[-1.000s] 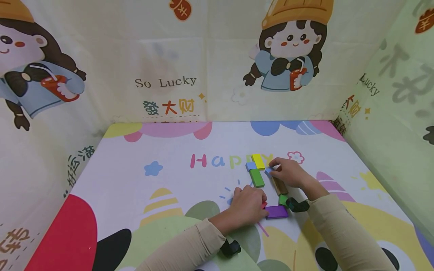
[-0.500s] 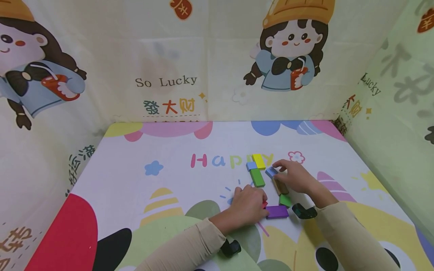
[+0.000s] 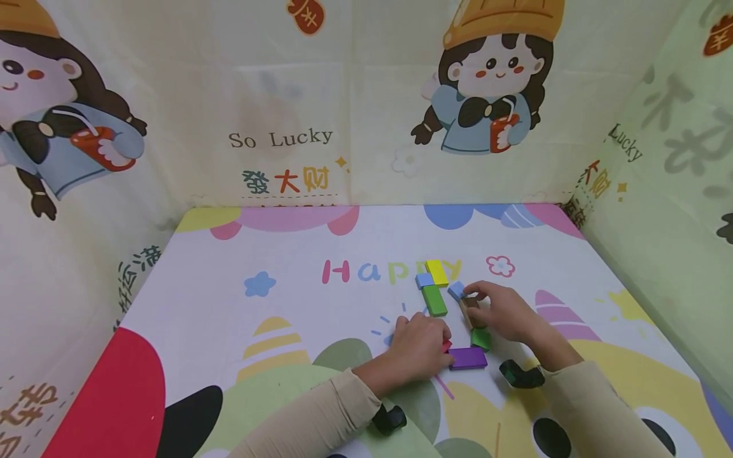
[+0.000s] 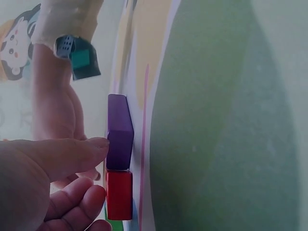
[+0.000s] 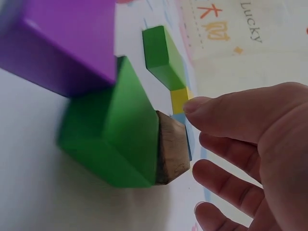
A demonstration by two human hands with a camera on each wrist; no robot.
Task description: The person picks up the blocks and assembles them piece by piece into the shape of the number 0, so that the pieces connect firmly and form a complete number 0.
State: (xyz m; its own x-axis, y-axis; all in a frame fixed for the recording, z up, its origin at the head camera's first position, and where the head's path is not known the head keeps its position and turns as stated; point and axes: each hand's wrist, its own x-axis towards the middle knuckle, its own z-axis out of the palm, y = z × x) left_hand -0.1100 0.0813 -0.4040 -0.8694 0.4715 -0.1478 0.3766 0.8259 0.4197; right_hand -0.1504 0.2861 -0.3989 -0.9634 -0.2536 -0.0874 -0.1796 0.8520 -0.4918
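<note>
Small coloured blocks lie on the table in a broken ring. My left hand (image 3: 420, 346) rests at the near side. Its thumb tip meets the purple block (image 4: 119, 130), and its curled fingers lie against the red block (image 4: 119, 195). My right hand (image 3: 504, 312) hovers low over the brown wooden block (image 5: 173, 149), thumb and fingers loosely bent and apart, partly covering it in the head view. Just past its fingertips sits a blue block (image 3: 456, 291). A green block (image 3: 480, 339) joins the brown and purple ones at the corner.
Across a gap on the left of the ring stand a yellow block (image 3: 437, 273), a small light-blue block (image 3: 424, 280) and a longer green block (image 3: 434, 300). The printed tabletop (image 3: 321, 248) meets cloth walls (image 3: 366, 114) at the back and sides.
My right hand has drawn back from the blue block toward me, down over the brown block. The blue block is now more exposed. My left hand has stayed in place.
</note>
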